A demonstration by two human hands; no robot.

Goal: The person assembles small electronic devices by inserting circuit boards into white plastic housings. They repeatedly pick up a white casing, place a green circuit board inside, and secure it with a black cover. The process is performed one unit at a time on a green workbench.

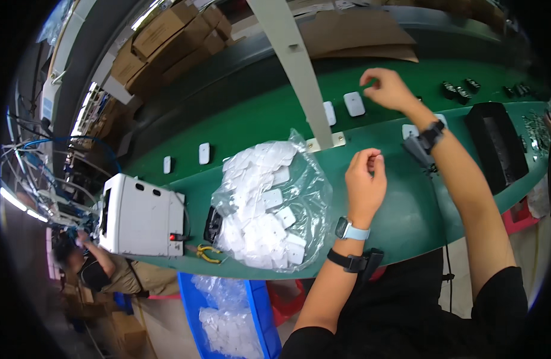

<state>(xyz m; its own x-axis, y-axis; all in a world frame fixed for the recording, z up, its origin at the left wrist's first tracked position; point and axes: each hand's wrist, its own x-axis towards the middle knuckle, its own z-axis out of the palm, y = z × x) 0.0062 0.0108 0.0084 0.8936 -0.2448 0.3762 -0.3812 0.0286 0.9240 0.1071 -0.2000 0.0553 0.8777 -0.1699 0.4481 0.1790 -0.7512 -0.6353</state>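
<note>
My left hand (367, 184) is held over the green table, just right of a clear plastic bag (316, 206). Its fingers are curled together, and whatever they may hold is hidden. The bag lies open, heaped with white rounded rectangular plastic covers (254, 233). Farther off, my right hand (388, 90) reaches over the green conveyor belt (257, 122). Its fingers are loosely bent with a gap to the thumb, and nothing shows between them. Just left of it a white cover (354, 104) lies on the belt; another cover (329, 113) lies partly behind the post.
A pale metal post (296, 72) rises from the table's far edge. At left stand a white machine (145, 218) and yellow-handled pliers (208, 253). A black tray (497, 146) sits at right, with small black parts (457, 91) beyond. Below is a blue bin (260, 311); a co-worker (102, 269) is at left.
</note>
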